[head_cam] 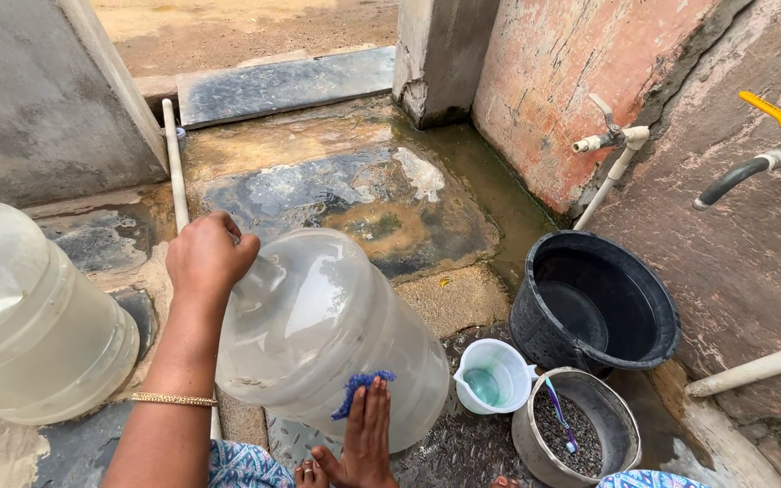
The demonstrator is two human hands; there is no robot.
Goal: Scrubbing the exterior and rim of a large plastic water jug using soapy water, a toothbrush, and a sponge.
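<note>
Left hand (205,258) clamps the tilted jug's (327,334) neck; right hand (365,434), fingers together, presses a blue scrubber (361,387) on its side. Mug (492,375) just beside; wet floor (363,194) open beyond.

Soft even daylight, faint shadows, sharp focus, slight wide-angle bending at edges

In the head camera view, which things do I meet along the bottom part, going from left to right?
Second clear water jug → left hand → tilted clear jug → white mug → metal bowl → black bucket.
</note>
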